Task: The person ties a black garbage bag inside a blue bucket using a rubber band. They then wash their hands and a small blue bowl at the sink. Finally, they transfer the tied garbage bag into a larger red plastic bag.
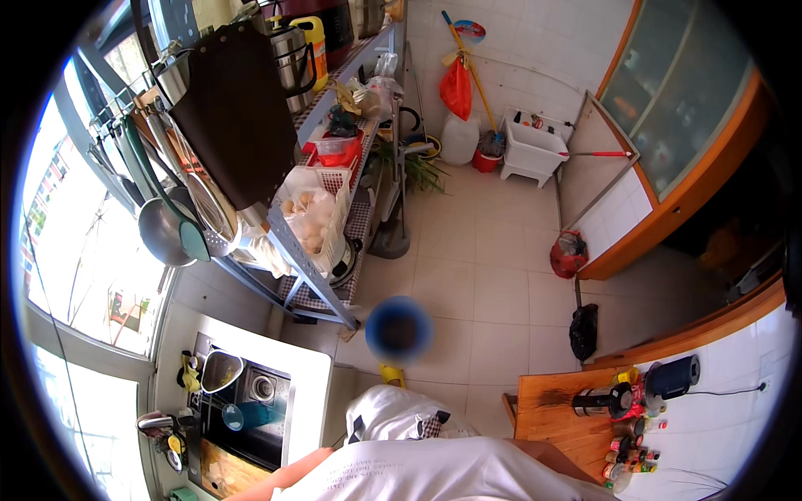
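Note:
Both my hands are out of view, behind my white shirt (451, 470). Only parts of the two bare arms show at its sides. Just beyond the shirt is a bundled white cloth or garment (388, 413) with dark and checked trim. A yellow thing (393, 376), too little of it visible to name, is on the floor past it. Further ahead appears a blurred blue round container (399, 330) with a dark inside. To the left, the sink (285, 401) holds a blue translucent cup or jug (247, 416), lying on its side, and a corner strainer basket (222, 371).
On the left, a metal shelf (313, 275) carries an egg basket (341, 188) and hanging ladles (163, 232). At right, a wooden table (545, 410) bears a thermos (601, 399), an electric kettle (673, 376) and jars. A mop sink (532, 144) and a black bag (583, 332) stand on the tiled floor.

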A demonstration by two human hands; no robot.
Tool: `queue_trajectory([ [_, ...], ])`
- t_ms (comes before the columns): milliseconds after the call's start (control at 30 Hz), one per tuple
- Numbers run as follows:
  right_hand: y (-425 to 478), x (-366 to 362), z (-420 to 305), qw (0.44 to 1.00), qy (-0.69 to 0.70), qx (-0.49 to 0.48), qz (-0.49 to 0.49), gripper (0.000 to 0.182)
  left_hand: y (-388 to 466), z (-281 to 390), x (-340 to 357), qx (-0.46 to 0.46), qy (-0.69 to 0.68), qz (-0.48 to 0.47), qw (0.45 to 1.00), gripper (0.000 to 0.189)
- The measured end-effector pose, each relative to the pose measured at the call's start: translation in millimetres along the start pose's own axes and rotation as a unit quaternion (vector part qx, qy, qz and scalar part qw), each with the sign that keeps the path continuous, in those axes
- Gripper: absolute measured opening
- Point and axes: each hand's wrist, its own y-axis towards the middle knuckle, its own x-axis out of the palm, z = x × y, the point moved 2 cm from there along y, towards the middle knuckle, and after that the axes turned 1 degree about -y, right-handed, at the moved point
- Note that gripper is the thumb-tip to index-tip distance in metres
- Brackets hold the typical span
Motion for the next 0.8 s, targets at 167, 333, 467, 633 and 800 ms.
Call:
queue_trajectory([
  [167, -9.2, -1.5, 60.4, 0.997, 0.075, -0.002, -0.016, 0.026, 14.4, 26.3, 34.0, 0.062, 0.003, 0.01, 0.998, 0.013],
  [333, -23.7, 3.9, 86.3, 0.992, 0.117, -0.033, 0.014, 0.03, 68.7, 44.0, 71.3, 0.148, -0.051, 0.019, 0.987, 0.009],
  [467, -39.6, -3.5, 60.1, 0.991, 0.079, -0.106, 0.016, 0.03, 108.0, 73.3, 72.2, 0.0, -0.17, 0.04, 0.985, 0.005],
  [633, -13.7, -60.2, 87.7, 0.975, 0.173, -0.125, -0.053, 0.026, 162.0, 90.5, 48.9, -0.008, -0.167, -0.035, 0.985, 0.005],
  [800, -14.1, -106.5, 27.9, 0.988, 0.097, -0.108, -0.056, 0.024, 194.0, 94.0, 15.0, -0.017, -0.219, -0.058, 0.974, 0.007],
])
